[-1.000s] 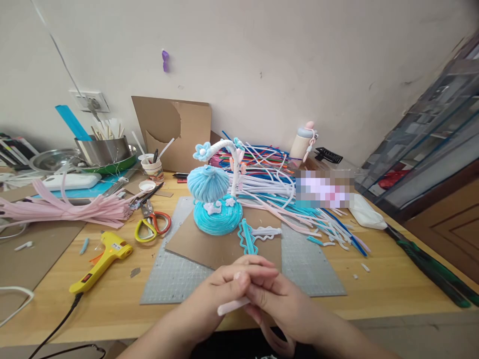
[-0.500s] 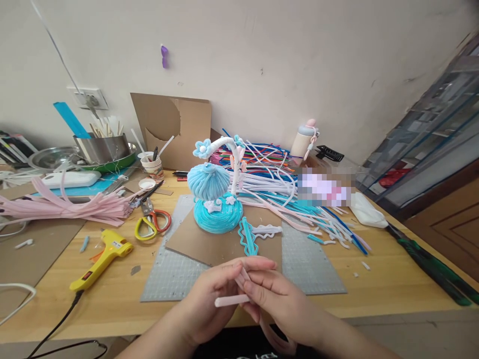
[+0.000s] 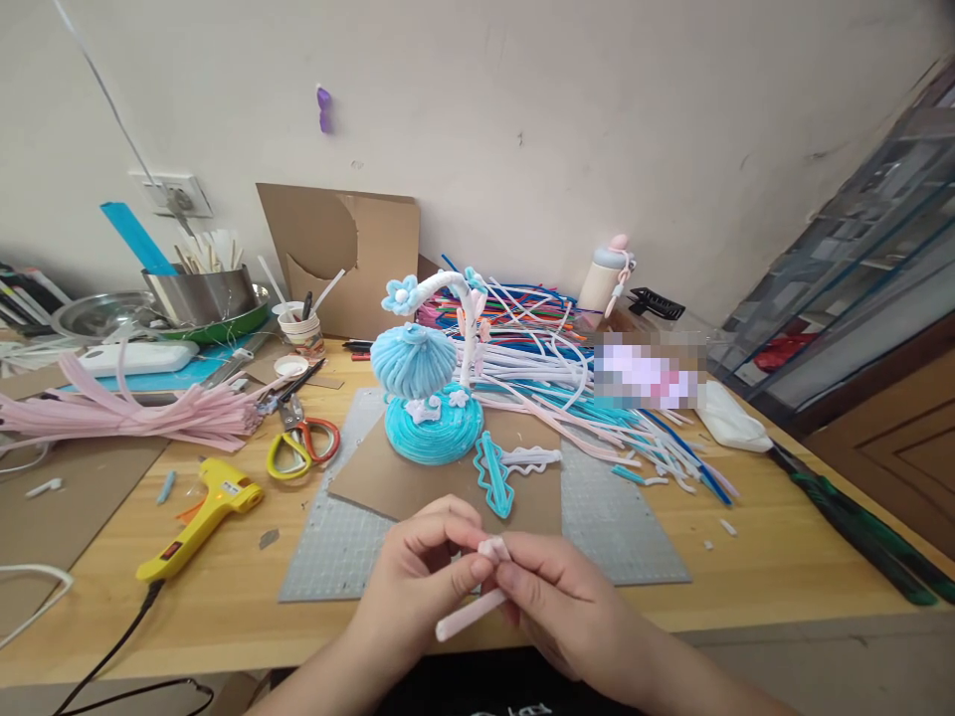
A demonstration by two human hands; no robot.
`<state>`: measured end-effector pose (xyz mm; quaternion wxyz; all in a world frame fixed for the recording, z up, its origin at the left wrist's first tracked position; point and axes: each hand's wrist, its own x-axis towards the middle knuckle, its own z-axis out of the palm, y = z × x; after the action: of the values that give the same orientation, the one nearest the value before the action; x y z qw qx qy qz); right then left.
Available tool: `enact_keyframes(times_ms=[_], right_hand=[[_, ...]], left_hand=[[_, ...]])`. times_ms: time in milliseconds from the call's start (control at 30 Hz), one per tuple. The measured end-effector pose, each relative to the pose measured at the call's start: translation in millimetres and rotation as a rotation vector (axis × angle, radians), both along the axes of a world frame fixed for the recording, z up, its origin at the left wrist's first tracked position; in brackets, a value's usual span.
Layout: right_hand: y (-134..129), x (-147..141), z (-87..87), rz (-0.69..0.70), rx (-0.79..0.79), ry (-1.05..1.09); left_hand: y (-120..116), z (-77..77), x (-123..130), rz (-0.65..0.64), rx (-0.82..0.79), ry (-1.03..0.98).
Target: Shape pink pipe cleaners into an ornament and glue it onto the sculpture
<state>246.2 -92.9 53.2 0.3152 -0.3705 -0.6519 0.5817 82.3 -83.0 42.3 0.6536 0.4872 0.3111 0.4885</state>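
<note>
One left hand (image 3: 425,562) and one right hand (image 3: 567,602) pinch a pink stick (image 3: 470,615) between them, likely light and soft, best held where bent.

Craft workspace, shown by a glue gun (image 3: 225,492), cutting mat (image 3: 623,547) and fuzzy stems (image 3: 533,365)

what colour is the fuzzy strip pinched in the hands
The fuzzy strip is pale pink, shown best in the head view.
</note>
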Motion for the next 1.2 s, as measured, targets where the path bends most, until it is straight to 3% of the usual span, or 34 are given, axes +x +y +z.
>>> enact_keyframes(times_ms=[167, 267, 367, 633, 800, 967, 1033, 1200], right_hand=[[-2, 2, 3.9, -0.062, 0.297, -0.151], [-3, 2, 5.3, -0.074, 0.350, -0.191], [-4, 2, 5.5, -0.056, 0.296, -0.179], [-6, -5, 0.1, -0.078, 0.031, 0.054], [-5, -3, 0.1, -0.085, 0.067, 0.031], [-2, -1, 3.2, -0.104, 0.234, -0.076], [-1, -1, 2.5, -0.123, 0.316, -0.143], [-1, 1, 1.4, -0.125, 0.399, -0.221]], left_hand=[[-7, 4.8, -2, 0.081, 0.111, 0.066], [-10, 5.7, -4, 0.211, 0.372, 0.192], [-11, 8.4, -7, 0.248, 0.583, 0.332], [-8, 13.6, -8, 0.260, 0.661, 0.411], [-11, 12.7, -5, 0.261, 0.585, 0.386], [-11, 10.5, 2, 0.203, 0.156, 0.152], [-9, 10.1, 5, 0.173, 0.062, 0.115], [-6, 8.8, 5, 0.240, 0.148, 0.184]])
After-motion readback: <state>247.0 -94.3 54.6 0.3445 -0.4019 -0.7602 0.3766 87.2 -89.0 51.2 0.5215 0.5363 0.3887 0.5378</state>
